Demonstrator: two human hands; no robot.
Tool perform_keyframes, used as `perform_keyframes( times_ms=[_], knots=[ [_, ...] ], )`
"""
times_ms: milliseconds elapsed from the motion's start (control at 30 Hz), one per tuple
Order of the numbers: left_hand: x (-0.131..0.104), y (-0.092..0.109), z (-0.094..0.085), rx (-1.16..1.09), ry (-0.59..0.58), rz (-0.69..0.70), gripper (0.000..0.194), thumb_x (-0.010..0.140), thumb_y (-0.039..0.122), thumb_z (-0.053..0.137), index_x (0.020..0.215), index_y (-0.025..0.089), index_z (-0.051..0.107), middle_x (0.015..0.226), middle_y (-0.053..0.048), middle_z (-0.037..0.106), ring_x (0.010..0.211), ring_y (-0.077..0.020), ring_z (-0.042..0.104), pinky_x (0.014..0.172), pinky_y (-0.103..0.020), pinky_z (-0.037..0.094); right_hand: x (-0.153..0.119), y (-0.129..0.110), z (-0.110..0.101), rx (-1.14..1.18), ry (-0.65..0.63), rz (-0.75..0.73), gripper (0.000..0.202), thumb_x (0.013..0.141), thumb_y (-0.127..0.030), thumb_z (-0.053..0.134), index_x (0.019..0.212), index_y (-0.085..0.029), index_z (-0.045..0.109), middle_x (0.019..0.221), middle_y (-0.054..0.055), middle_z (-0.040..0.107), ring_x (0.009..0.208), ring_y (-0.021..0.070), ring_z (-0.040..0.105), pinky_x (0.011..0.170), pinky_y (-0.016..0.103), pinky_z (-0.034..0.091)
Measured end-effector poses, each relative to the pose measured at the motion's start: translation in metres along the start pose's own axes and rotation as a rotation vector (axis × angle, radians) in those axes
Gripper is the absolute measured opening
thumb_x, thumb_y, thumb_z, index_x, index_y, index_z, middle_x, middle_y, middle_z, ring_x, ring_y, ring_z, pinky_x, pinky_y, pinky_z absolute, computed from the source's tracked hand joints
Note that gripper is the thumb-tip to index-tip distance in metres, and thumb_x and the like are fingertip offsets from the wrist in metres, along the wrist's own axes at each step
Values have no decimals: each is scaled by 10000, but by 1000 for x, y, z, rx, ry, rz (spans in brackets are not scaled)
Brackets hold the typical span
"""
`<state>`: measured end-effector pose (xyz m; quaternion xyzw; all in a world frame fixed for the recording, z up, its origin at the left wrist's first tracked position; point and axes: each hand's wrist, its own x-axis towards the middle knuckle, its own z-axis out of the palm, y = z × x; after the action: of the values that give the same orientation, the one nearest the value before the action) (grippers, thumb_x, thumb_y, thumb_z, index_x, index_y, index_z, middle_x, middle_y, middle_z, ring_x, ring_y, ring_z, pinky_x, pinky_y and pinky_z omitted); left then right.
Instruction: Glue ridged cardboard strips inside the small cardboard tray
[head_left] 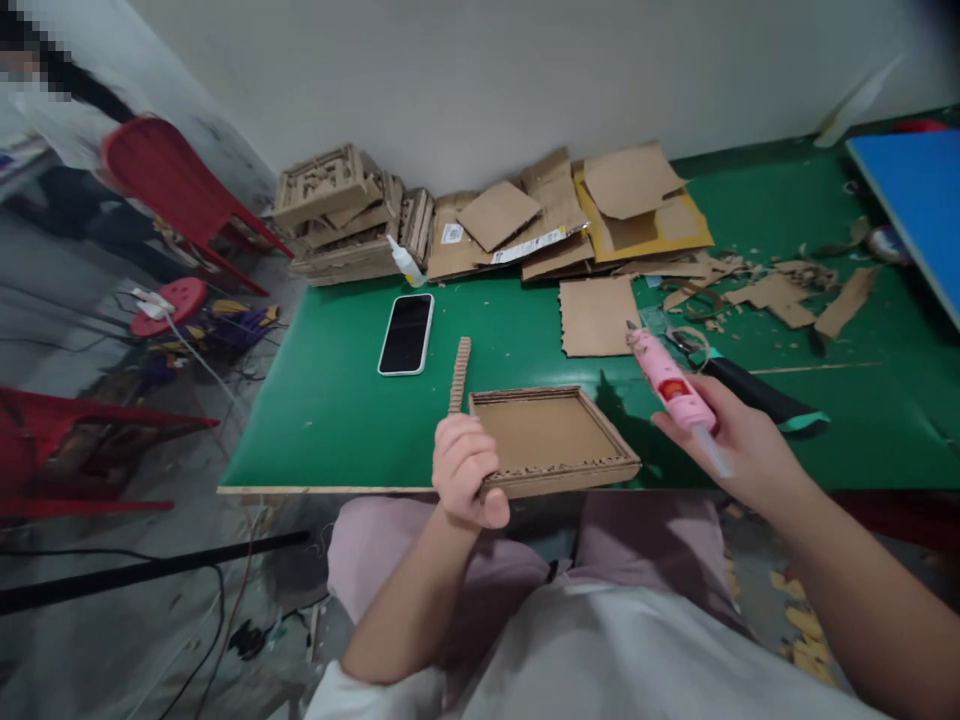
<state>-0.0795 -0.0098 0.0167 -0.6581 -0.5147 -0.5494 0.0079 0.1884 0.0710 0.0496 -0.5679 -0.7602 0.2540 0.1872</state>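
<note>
My left hand (465, 470) is closed at the near left corner of a shallow cardboard tray (555, 480), which has raised corrugated walls and sits at the table's front edge. A narrow corrugated cardboard strip (460, 375) extends beyond my left fist; whether the fingers also grip it I cannot tell. In my right hand (739, 435) is a pink hot glue gun (667, 378), its nozzle pointing away to the upper left and a translucent glue stick protruding at the back. Just beyond the nozzle lies a square cardboard piece (596, 315).
A phone (406, 335) and a white glue bottle (406, 262) are on the green table (330, 420). Stacked cardboard pieces (337, 215) line the wall. Cardboard scraps (780, 295) and a black-and-teal handled tool (765, 395) lie right. A red chair (169, 180) and a person are left.
</note>
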Motion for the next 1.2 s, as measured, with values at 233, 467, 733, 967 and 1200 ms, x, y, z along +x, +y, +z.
perform_keyframes(
  times_ms=[233, 467, 733, 967, 1200],
  knots=[
    [-11, 9, -4, 354, -303, 236, 185, 712, 339, 618, 614, 197, 549, 706, -37, 553, 798, -197, 567, 846, -419, 444, 13, 24, -3, -168, 11, -170, 457, 820, -408, 459, 1186, -134, 471, 1005, 132, 618, 842, 254, 595, 698, 339, 456],
    [-7, 7, -10, 417, -423, 119, 160, 735, 315, 608, 644, 190, 567, 780, -60, 568, 835, -218, 556, 835, -422, 439, 17, 47, -3, -246, 74, -244, 431, 814, -334, 470, 1208, -159, 463, 1068, 124, 589, 971, 270, 560, 788, 367, 453],
    [19, -30, -25, 847, -406, -349, 372, 838, 439, 461, 1061, 170, 588, 924, -114, 597, 854, -268, 542, 741, -387, 438, 13, 67, -2, -508, 21, -343, 430, 841, -387, 466, 1203, -156, 493, 921, 116, 620, 818, 264, 581, 674, 349, 448],
    [33, -40, -16, 981, -529, -503, 291, 836, 395, 449, 968, 196, 616, 891, -95, 592, 858, -269, 555, 670, -341, 425, 11, 79, -2, -442, -7, -484, 494, 835, -468, 470, 1207, -145, 502, 907, 114, 610, 812, 261, 538, 743, 376, 437],
    [38, -43, -23, 776, -448, -579, 185, 829, 297, 485, 950, 201, 587, 817, -34, 646, 742, -194, 599, 629, -288, 425, 0, 75, -17, -427, 21, -419, 520, 812, -555, 448, 1185, -203, 537, 921, 107, 608, 823, 272, 558, 698, 397, 458]
  ],
)
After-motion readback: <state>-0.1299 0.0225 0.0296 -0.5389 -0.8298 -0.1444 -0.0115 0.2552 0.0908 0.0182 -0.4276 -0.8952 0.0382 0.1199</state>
